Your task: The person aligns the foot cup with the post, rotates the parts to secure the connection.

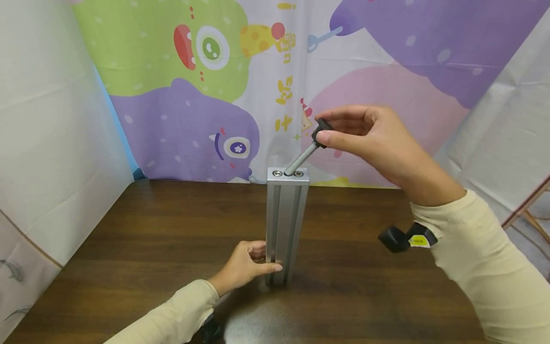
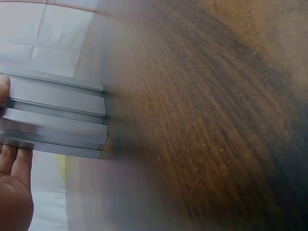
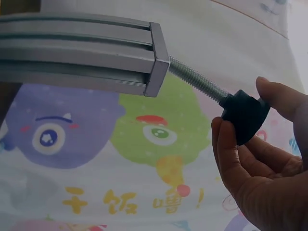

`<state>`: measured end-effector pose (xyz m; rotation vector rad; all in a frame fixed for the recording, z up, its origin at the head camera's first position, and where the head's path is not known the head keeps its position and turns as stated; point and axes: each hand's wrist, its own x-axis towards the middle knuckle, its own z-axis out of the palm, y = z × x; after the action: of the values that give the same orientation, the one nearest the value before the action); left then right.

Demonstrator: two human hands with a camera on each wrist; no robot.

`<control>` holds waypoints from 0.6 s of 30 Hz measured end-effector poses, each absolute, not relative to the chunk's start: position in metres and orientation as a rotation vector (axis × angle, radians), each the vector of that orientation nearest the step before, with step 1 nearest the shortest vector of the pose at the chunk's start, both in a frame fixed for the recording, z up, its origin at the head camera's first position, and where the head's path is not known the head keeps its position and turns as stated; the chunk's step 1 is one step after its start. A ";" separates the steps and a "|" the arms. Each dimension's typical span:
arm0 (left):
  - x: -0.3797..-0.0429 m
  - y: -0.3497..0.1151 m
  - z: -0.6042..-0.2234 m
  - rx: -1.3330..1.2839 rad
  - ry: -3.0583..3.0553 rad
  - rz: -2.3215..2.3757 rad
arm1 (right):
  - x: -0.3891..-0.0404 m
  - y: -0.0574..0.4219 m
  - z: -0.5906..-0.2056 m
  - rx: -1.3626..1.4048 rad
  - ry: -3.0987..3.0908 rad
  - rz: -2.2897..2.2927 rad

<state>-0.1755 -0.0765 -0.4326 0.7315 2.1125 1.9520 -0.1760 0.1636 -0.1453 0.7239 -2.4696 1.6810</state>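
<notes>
A grooved aluminium profile (image 1: 287,224) stands upright on the wooden table. Its top carries a small metal end plate (image 1: 288,177) with two screws. Low on the profile, my left hand (image 1: 240,267) grips it, thumb across the front and fingers behind. My right hand (image 1: 378,143) pinches the black base of a levelling foot (image 3: 244,115) between thumb and fingers. The foot's threaded rod (image 3: 199,81) slants down to the left, its tip at the middle of the plate between the screws. Whether the tip sits inside a hole cannot be told.
Brown wooden table (image 1: 172,229) lies around the profile. Behind it hangs a cloth backdrop (image 1: 180,119) with cartoon monsters, and white cloth walls (image 1: 38,119) stand at the sides. A black wrist camera (image 1: 395,239) sticks out beside the right sleeve.
</notes>
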 end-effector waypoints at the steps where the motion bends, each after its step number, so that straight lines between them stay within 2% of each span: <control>1: -0.176 -0.077 -0.433 0.728 2.109 1.953 | -0.176 0.161 -0.143 0.716 -2.498 1.619; 18: -0.175 -0.076 -0.433 0.713 2.110 1.963 | -0.174 0.138 -0.114 0.823 -2.590 1.207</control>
<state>-0.1752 -0.0760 -0.4326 0.7134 2.1103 1.9633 -0.1739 0.1379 -0.1140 0.8235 -2.5905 1.2067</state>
